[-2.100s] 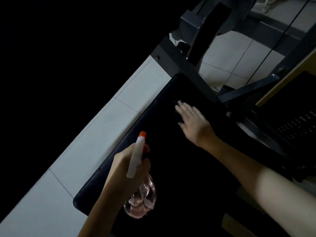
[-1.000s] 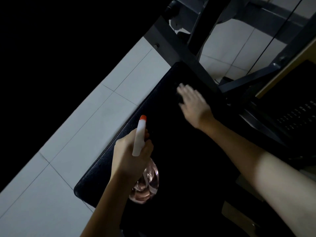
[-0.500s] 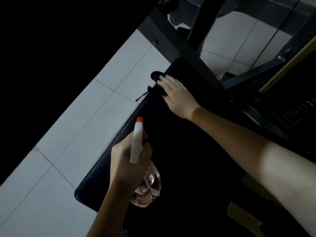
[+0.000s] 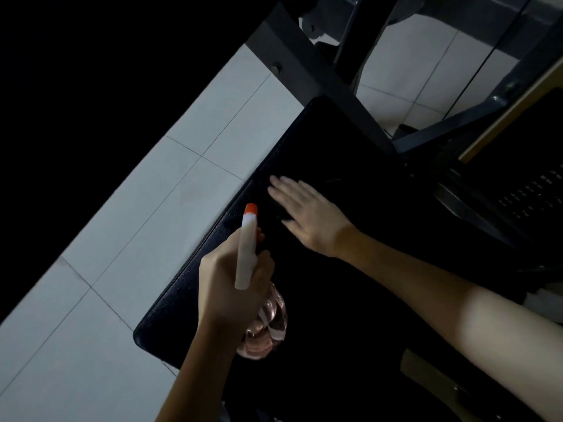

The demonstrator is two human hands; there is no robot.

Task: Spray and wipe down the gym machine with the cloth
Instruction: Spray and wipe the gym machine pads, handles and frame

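1. gym machine pad (image 4: pixel 182 293): black textured upholstery, lying on a diagonal from 7 o'clock to 1 o'clock across the view.
2. frame bars (image 4: pixel 307 68): dark metal, crossing the far end of the pad at 12 o'clock.
3. right hand (image 4: pixel 307 217): at centre, palm down on the pad. The fingers are straight, close together and point to 10 o'clock. The fingertips are blurred.
4. cloth (image 4: pixel 278 213): dark, pressed flat under the right hand. Only a sliver shows beneath the fingers, and it is hard to tell from the pad.
5. left hand (image 4: pixel 231 287): at 7 o'clock of the right hand, fingers curled round the bottle's neck.
6. spray bottle (image 4: pixel 247 248): white head with an orange nozzle aimed at 12 o'clock. The clear pinkish body hangs at the fist's 5 o'clock, over the pad.
7. floor tiles (image 4: pixel 146 214): pale, at 9 o'clock of the pad.
8. perforated panel (image 4: pixel 533 190): dark, at 3 o'clock.
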